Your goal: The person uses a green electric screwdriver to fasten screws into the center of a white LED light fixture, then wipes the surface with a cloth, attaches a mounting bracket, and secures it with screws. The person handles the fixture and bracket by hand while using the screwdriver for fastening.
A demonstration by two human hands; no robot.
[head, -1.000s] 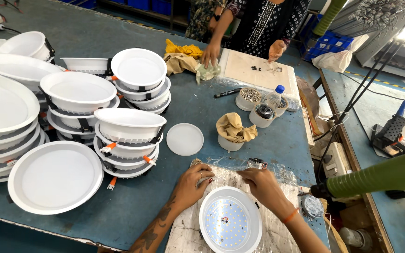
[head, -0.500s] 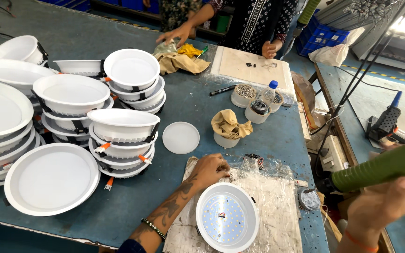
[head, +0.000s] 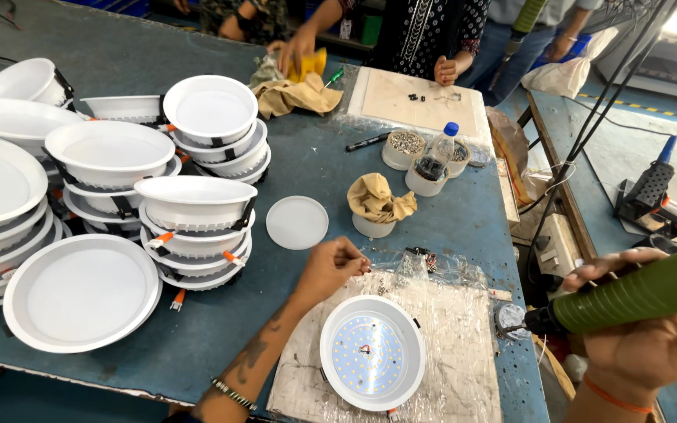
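The right hand [head: 652,345], which was resting by the lamp [head: 372,352] a second ago, is now gripping a green screwdriver [head: 636,291] (raised off the table [head: 464,227]), while the left hand [head: 331,265] is pinching something small beside the lamp.

Bright, even overhead light, soft shadows, mild glare on white housings [head: 111,145], wide-angle bending at edges.

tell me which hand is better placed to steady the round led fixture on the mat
Left, probably. The left hand hovers over the mat's top edge just beside the round LED fixture and looks free apart from pinched fingertips. The right hand is off the table's side, gripping a green power screwdriver.
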